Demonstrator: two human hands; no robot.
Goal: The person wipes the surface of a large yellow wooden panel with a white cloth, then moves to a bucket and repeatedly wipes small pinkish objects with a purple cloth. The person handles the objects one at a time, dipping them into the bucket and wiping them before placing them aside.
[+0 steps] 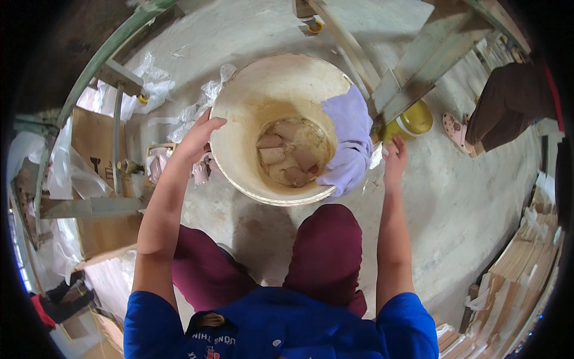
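Observation:
A large cream-coloured tub (239, 102) stands on the floor in front of my knees, its inner wall stained. Several brownish-pink, rounded pieces (274, 155) lie in murky residue at its bottom. My left hand (200, 139) is at the tub's left rim, thumb over the edge and fingers along the outside, partly hidden. A lavender cloth (348, 140) drapes over the right rim, hanging both inside and outside. To the right of this cloth, my right hand (394, 157) hovers apart from the tub, fingers loosely bent and nothing visible between them.
Metal frame legs (412, 66) stand behind the tub, beside a yellow-green container (412, 119). A person in dark trousers (508, 105) is at the right. Stacked flat cardboard (520, 269) lies lower right. Left are a cardboard box (98, 155), plastic wrap (206, 96) and small pinkish items (200, 172).

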